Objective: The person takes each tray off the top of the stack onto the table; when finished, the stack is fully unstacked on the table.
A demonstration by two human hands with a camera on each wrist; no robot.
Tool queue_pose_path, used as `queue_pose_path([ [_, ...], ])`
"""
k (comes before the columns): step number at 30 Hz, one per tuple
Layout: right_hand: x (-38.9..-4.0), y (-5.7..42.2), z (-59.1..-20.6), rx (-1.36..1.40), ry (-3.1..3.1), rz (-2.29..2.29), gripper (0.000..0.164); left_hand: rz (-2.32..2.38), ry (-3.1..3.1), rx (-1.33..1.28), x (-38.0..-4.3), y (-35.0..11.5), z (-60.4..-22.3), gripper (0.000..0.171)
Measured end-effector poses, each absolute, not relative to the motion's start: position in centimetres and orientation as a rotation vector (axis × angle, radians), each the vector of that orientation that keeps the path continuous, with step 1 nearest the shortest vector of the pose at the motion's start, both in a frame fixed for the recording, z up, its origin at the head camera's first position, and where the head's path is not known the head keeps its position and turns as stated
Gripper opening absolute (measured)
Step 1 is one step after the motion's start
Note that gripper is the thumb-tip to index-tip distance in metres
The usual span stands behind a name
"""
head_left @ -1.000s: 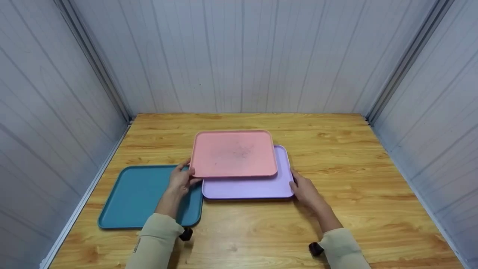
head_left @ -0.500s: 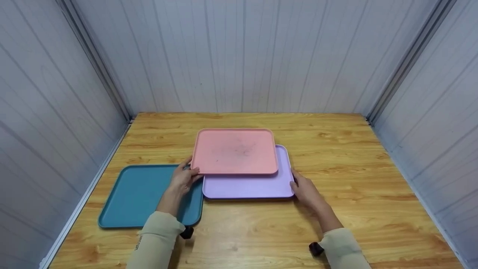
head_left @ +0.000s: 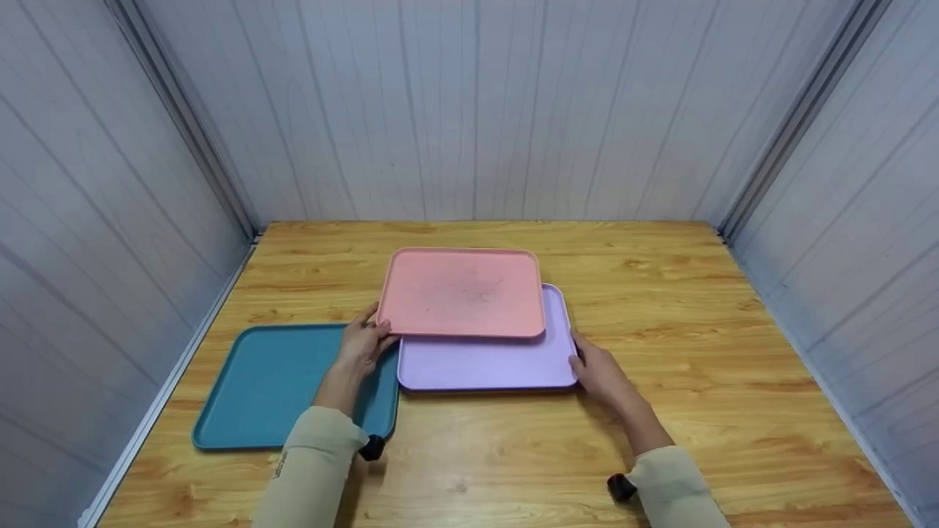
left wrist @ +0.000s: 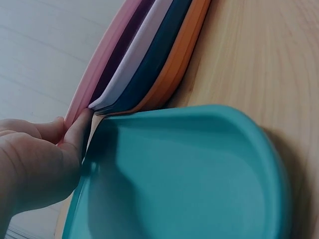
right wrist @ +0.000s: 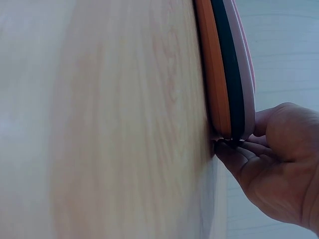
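In the head view my left hand (head_left: 361,347) pinches the front left corner of a pink tray (head_left: 462,293). That tray lies over a purple tray (head_left: 488,367), set back and to the left of it. The left wrist view shows a gap between the pink rim and the pale purple rim (left wrist: 132,55). Below these are a dark blue-green tray (left wrist: 157,62) and an orange tray (left wrist: 174,72) at the bottom of the stack. My right hand (head_left: 603,378) grips the stack's right edge, thumb on the purple rim and fingers along the side.
A separate teal tray (head_left: 271,389) lies flat to the left of the stack, partly under my left forearm. The wooden table (head_left: 513,462) is bounded by white panel walls (head_left: 469,110) at the back and both sides.
My left hand has moved slightly away from me, and the pink tray has shifted back with it, baring more of the purple tray. My right hand has stayed in place.
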State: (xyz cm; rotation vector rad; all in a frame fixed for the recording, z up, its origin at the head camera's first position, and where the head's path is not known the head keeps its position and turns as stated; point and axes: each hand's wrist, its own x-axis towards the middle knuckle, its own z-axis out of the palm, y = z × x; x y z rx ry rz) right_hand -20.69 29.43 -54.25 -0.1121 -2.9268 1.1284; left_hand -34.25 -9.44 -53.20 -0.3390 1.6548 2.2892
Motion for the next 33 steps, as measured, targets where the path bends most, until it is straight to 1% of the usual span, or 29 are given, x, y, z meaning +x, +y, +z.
queue_pose_path([
  [25,-20.7,29.6,-54.4,-0.092,-2.901,1.161,0.056,2.400,1.635,-0.305,-35.5,-8.1,-53.1,0.061],
  [33,-20.7,29.5,-54.5,-0.103,-2.906,1.149,0.057,2.415,1.595,-0.361,-35.8,-7.9,-52.5,0.061],
])
